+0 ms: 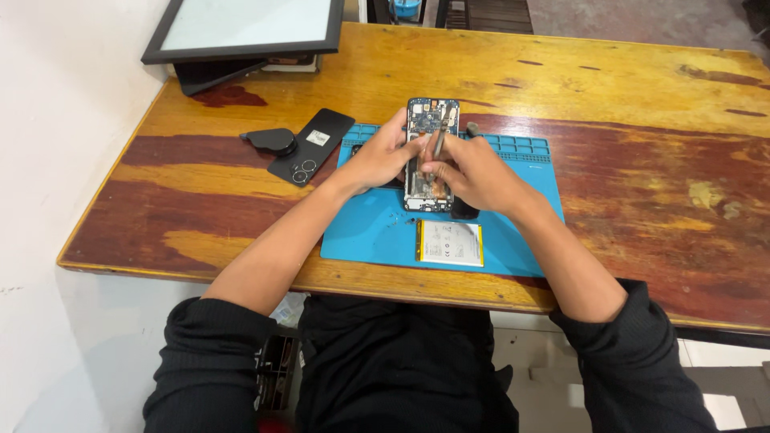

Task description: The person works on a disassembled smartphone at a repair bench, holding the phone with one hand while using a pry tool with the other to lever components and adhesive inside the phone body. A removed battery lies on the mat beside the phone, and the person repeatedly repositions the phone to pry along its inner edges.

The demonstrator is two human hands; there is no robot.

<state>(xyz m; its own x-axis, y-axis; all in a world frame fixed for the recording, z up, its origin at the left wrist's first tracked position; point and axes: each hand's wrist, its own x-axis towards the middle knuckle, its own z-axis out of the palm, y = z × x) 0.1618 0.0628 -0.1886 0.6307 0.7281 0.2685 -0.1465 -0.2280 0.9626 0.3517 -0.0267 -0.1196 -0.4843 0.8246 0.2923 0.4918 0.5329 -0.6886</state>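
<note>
Worn wooden counter (609, 96) carries a blue work mat (361, 232), and an opened phone (431, 156) lies on it with its circuitry bare. Left hand (377, 156) steadies the phone's left edge, fingers curled against it. Right hand (473, 172) pinches a slim tool (439, 140) over the board. A flat battery (449, 242) lies nearer the person, a black back cover (313, 146) left of the mat.

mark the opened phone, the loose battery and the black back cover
opened phone (432, 114): head view, on the exposed circuit board at its top end.
loose battery (449, 242): head view, on the middle of its white label face.
black back cover (319, 141): head view, on its flat inner face, above the camera rings.
</note>
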